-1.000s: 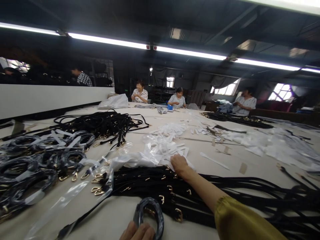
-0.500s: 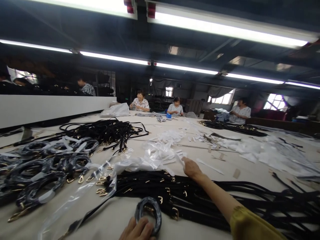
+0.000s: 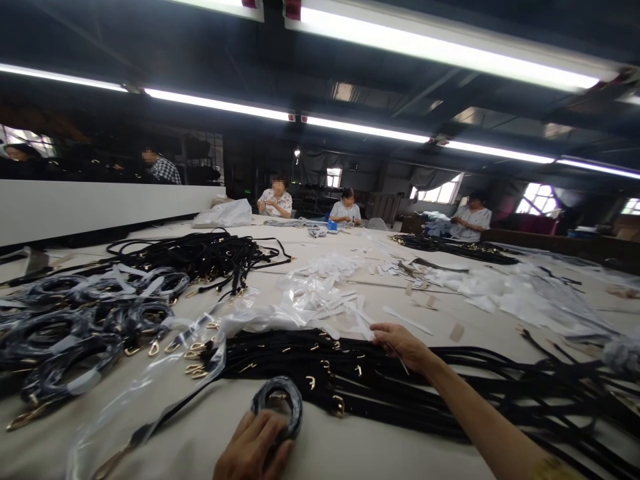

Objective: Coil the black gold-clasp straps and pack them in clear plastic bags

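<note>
Left hand (image 3: 255,447): fingers closed around coiled strap (image 3: 295,404) | Coiled strap: near side of black straps (image 3: 273,363) | Right hand (image 3: 406,347): fingertips by white strips (image 3: 361,321); cannot tell whether pinching

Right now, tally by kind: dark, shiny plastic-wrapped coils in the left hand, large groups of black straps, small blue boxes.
Dark wrapped coil in left hand: 1
Large black strap groups: 3 (near bundle, left heap, far heap)
Small blue box: 1
Total: 5
</note>
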`<state>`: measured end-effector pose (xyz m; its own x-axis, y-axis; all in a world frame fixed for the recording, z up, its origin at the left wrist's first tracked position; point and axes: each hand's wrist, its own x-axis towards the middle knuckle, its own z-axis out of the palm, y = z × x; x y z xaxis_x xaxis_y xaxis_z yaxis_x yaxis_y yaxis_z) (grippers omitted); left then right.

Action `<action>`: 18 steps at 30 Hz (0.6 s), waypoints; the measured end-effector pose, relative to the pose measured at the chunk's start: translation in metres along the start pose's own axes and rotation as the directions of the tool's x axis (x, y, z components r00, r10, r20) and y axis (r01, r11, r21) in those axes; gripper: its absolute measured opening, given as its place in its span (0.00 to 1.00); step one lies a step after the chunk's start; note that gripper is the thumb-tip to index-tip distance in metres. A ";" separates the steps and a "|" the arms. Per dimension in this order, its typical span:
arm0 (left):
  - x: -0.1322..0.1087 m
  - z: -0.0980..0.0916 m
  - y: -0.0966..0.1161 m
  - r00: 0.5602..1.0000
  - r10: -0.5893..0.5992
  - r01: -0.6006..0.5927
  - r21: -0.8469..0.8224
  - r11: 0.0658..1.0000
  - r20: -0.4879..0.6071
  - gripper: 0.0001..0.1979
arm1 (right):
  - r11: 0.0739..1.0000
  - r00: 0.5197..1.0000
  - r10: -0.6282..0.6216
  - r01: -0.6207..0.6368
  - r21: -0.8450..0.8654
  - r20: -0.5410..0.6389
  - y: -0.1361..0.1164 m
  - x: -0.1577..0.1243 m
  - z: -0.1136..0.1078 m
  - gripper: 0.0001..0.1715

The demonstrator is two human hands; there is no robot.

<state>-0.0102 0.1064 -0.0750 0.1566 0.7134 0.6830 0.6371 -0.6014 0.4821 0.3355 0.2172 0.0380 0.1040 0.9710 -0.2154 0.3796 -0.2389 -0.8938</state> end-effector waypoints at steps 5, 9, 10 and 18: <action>0.022 -0.036 0.037 0.712 -0.657 0.629 -0.641 0.439 0.249 0.18 | 0.973 0.972 -0.071 0.018 0.230 0.224 -0.001 -0.056 0.032 0.26; 0.024 -0.049 0.065 0.537 -0.738 0.523 -0.848 -0.088 0.408 0.24 | 0.951 0.909 -0.149 0.025 0.307 0.389 -0.015 -0.101 0.069 0.22; 0.021 -0.051 0.069 0.513 -0.756 0.492 -0.861 -0.129 0.406 0.24 | 0.951 0.902 -0.183 0.061 0.303 0.391 -0.019 -0.110 0.077 0.19; 0.007 -0.061 0.081 0.539 -0.704 0.532 -0.835 -0.142 0.463 0.27 | 0.916 0.881 -0.397 0.360 0.178 0.257 -0.027 -0.132 0.129 0.07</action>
<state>-0.0035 0.0407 0.0028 -0.0145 0.9743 -0.2249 -0.6370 0.1643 0.7531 0.1932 0.0966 0.0403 -0.2950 0.9533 0.0640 0.2210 0.1333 -0.9661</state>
